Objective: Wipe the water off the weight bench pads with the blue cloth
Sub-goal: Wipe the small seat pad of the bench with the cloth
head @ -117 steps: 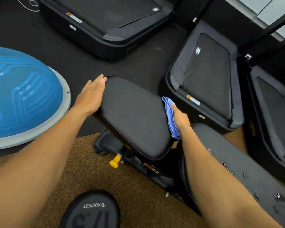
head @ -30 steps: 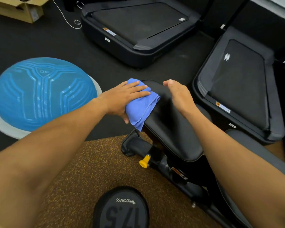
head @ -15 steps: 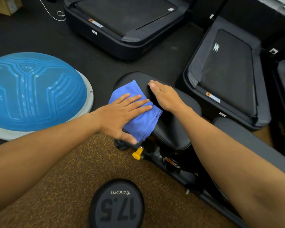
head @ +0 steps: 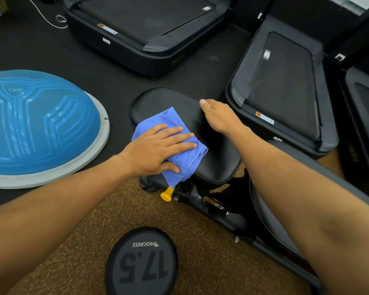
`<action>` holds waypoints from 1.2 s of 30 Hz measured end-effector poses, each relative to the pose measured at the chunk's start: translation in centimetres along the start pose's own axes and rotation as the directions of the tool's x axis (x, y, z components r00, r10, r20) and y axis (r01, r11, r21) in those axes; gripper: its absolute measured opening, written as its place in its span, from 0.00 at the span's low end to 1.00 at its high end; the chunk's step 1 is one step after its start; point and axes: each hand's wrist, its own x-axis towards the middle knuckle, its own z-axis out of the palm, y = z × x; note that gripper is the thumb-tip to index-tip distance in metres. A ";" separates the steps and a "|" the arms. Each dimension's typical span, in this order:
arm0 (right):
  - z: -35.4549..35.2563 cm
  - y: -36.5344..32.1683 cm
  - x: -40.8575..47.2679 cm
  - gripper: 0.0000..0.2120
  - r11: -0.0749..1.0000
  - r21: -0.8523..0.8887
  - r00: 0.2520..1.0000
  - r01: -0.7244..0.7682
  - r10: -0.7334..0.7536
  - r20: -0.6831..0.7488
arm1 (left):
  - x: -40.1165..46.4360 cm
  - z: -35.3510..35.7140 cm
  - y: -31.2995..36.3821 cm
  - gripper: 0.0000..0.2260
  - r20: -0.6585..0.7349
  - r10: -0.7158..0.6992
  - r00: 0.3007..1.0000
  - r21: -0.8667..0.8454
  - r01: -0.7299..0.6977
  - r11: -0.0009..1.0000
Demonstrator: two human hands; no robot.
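Fingers (head: 179, 137) of my left hand (head: 156, 150) lie flat and close together on the cloth (head: 188, 158), thumb tucked under its near fold, pressing it onto the seat pad (head: 219, 162). Cloth position: left near part of the pad, one corner hanging over the edge above the yellow knob (head: 167, 194). My right hand (head: 219, 116) rests on the pad's right edge, empty; its fingers curl out of sight. Back pad (head: 271, 226): under my right forearm.

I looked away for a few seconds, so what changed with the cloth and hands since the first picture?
The blue cloth passed from the right hand to the left hand, which now presses it flat on the seat pad's near-left side. The right hand, now empty, rests on the pad's far edge. The bench stayed put.
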 end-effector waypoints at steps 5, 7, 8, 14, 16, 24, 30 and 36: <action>-2.2 3.6 0.1 0.28 0.988 -0.010 0.988 -0.151 0.151 -0.039 | 0.3 0.8 2.2 0.32 -0.049 -0.006 0.999 0.012 0.006 1.000; -2.6 4.3 -0.1 0.28 0.986 0.003 0.985 -0.168 0.168 -0.037 | 0.5 1.2 3.3 0.32 -0.074 -0.017 0.997 0.019 0.018 1.000; -2.7 4.6 -0.2 0.28 0.985 0.004 0.985 -0.171 0.171 -0.032 | 0.6 1.5 4.0 0.31 -0.090 -0.025 0.996 0.018 0.026 0.999; -2.4 5.7 -0.7 0.27 0.986 0.052 0.987 -0.159 0.161 -0.029 | 1.4 3.3 9.0 0.24 -0.248 -0.050 0.967 0.006 0.053 0.999; -2.5 6.0 -0.8 0.27 0.984 0.076 0.986 -0.160 0.163 -0.031 | 2.5 3.9 11.2 0.21 -0.287 -0.073 0.955 0.003 0.077 0.997; -2.5 6.3 -0.8 0.28 0.982 0.083 0.985 -0.169 0.171 -0.016 | 7.2 4.4 16.2 0.16 -0.295 -0.095 0.951 0.131 0.139 0.982; -2.7 6.4 -0.8 0.30 0.984 0.058 0.986 -0.168 0.168 0.003 | 4.5 4.1 12.7 0.18 -0.324 -0.014 0.946 0.133 0.060 0.989; -2.6 6.7 -0.5 0.31 0.984 0.047 0.985 -0.174 0.174 0.002 | 1.8 3.9 7.6 0.29 -0.398 -0.003 0.917 0.085 0.040 0.996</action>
